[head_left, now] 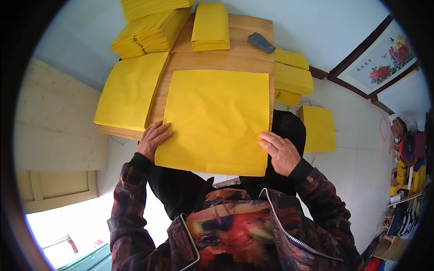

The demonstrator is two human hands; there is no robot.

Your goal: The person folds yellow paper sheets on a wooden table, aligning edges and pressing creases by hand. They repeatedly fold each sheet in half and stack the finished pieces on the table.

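A large yellow sheet of paper (217,117), slightly creased, lies in front of me on the wooden table (244,58). Its near part sticks out past the table's front edge, above my lap. At the sheet's left edge, the fingers of my left hand (153,141) rest over the top, with the thumb hidden. My right hand (281,152) pinches the opposite edge, fingertips on top and thumb out of sight. Just left of the sheet, a stack of flat yellow sheets (131,90) reaches the table's left edge.
At the far left are thick piles of folded yellow paper (151,34); another folded stack (210,27) sits at the far middle. A dark grey object (261,42) lies at the far right corner. Yellow bundles (291,77) and a yellow stack (318,128) stand right of the table.
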